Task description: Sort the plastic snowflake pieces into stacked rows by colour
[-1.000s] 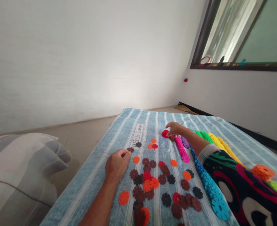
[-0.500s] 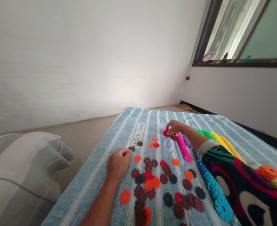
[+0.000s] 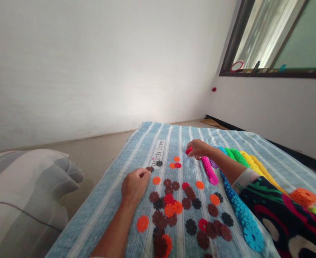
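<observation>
My left hand (image 3: pixel 134 185) rests on a blue striped cloth (image 3: pixel 112 200), its fingertips pinched on a dark brown disc (image 3: pixel 149 168). My right hand (image 3: pixel 197 148), reaching far forward, is closed on a red disc (image 3: pixel 188 151) at the top end of a pink row of discs (image 3: pixel 208 170). Loose brown, red, orange and black toothed discs (image 3: pixel 174 209) lie scattered between the hands.
Rows of joined discs in blue (image 3: pixel 241 215), purple, green (image 3: pixel 234 154) and yellow (image 3: pixel 250 163) lie right of the pink one. An orange stack (image 3: pixel 304 197) sits at the right edge. A grey pillow (image 3: pixel 26 193) lies at left. A window (image 3: pixel 278 39) is upper right.
My right hand has lifted the red disc off the cloth and closed round it, shifting slightly toward the pink row's end. My left hand has barely moved.
</observation>
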`<state>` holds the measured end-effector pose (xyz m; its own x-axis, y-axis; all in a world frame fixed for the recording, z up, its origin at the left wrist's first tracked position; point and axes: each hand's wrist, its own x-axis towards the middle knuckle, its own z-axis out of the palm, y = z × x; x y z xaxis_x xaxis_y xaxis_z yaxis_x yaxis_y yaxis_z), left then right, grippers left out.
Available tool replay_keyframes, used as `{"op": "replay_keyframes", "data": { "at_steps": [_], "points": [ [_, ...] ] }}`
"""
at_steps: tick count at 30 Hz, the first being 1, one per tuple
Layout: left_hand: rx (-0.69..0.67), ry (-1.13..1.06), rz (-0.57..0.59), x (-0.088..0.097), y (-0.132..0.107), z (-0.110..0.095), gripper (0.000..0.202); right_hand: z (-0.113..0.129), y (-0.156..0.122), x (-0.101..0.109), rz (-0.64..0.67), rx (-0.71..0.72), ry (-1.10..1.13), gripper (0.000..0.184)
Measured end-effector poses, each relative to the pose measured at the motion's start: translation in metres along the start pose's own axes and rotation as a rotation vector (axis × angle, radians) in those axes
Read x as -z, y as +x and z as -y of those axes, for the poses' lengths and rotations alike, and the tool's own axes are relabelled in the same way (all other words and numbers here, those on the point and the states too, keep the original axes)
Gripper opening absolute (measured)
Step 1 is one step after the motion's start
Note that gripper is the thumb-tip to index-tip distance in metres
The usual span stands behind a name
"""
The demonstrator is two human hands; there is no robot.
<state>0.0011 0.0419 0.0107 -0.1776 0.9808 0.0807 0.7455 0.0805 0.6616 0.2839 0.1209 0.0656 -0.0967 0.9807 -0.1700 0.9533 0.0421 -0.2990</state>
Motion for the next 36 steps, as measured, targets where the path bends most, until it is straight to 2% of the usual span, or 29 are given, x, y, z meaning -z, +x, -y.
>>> {"op": "replay_keyframes", "data": {
  "at_steps": [2,4,10,15,23,28,33,36],
  "points": [
    [-0.006,0.001,-0.001,-0.001,0.001,0.001,0.031,0.009,-0.010,-0.008,0.041,0.045,-0.006,0.023],
    [-0.010,0.002,0.002,-0.001,0.001,0.002,0.031,0.019,-0.018,-0.018,0.057,0.075,-0.028,0.021],
    [0.005,0.002,0.003,0.000,0.003,0.002,0.030,0.042,-0.030,-0.039,-0.013,0.065,-0.136,0.038],
    [-0.021,-0.026,-0.004,0.000,0.004,0.003,0.029,0.047,-0.029,-0.045,-0.052,0.052,-0.192,0.036],
    [0.011,-0.014,0.009,-0.002,0.006,0.006,0.031,0.048,-0.028,-0.050,-0.079,0.080,-0.193,0.029],
    [0.006,-0.017,0.003,-0.001,0.005,0.004,0.031,0.034,-0.027,-0.036,-0.137,0.091,-0.155,0.027],
    [0.015,0.001,0.004,0.000,0.003,0.001,0.031,-0.003,-0.016,-0.005,-0.224,0.002,-0.115,0.029],
    [0.003,0.009,0.005,0.000,0.003,0.001,0.031,-0.020,-0.006,0.005,-0.265,-0.049,-0.117,0.031]
  ]
}}
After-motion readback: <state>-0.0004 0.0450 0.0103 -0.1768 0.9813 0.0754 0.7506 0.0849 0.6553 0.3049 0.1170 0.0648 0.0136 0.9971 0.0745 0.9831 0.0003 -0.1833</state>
